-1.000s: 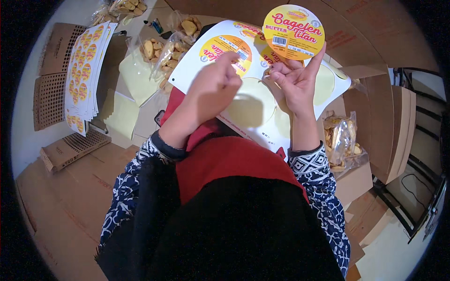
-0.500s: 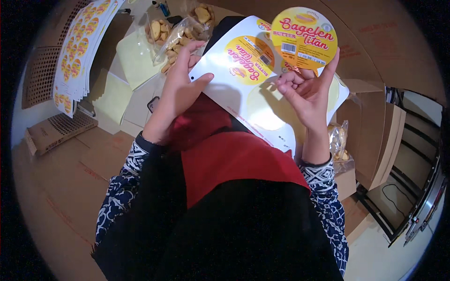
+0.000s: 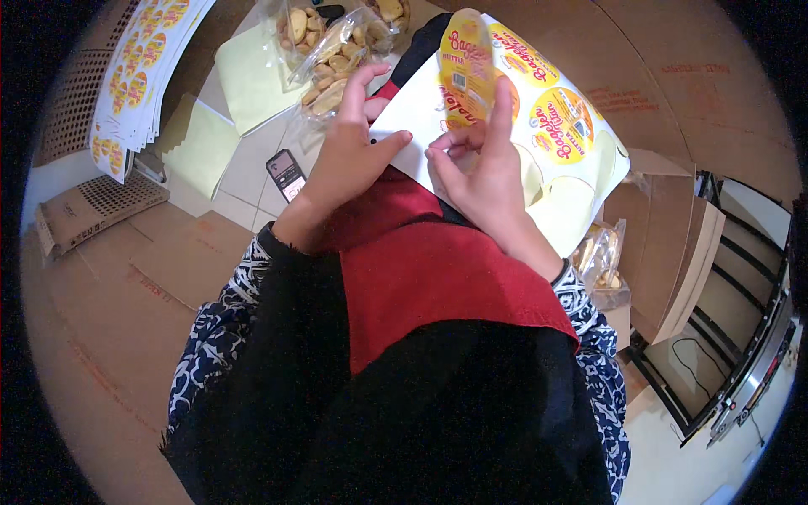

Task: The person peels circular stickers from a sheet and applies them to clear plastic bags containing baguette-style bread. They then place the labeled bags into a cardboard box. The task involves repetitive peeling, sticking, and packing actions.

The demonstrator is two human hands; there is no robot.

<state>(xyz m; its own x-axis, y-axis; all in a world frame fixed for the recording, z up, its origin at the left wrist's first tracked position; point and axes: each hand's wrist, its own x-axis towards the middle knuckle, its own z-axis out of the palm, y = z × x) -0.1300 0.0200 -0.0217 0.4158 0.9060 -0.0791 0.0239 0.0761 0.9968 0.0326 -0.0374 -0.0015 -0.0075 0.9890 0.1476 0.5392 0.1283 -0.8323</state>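
A white sheet of round yellow-and-orange stickers [image 3: 562,126] lies tilted over my lap, with several pale backing circles bare near its lower right. My left hand [image 3: 349,147] is at its left corner, thumb over the top face and some fingers tucked past the edge; index finger sticks out. My right hand [image 3: 488,172] is over the sheet's left part, carrying a peeled round sticker [image 3: 461,63], blurred by motion, upright against the raised index finger. That hand's thumb and another fingertip meet low over the white margin. How firmly the left fingers grip is hard to see.
Clear bags of bread slices [image 3: 341,59] lie beyond my left hand, beside pale yellow backing sheets [image 3: 252,80]. A phone [image 3: 286,175] rests on the tiles. More sticker sheets [image 3: 139,71] stand at far left. On the right are another bag [image 3: 602,252] and a cardboard box [image 3: 661,244].
My right hand has moved left with the peeled sticker, which has turned more edge-on. The sheet and my left hand have shifted right in view, uncovering the phone.
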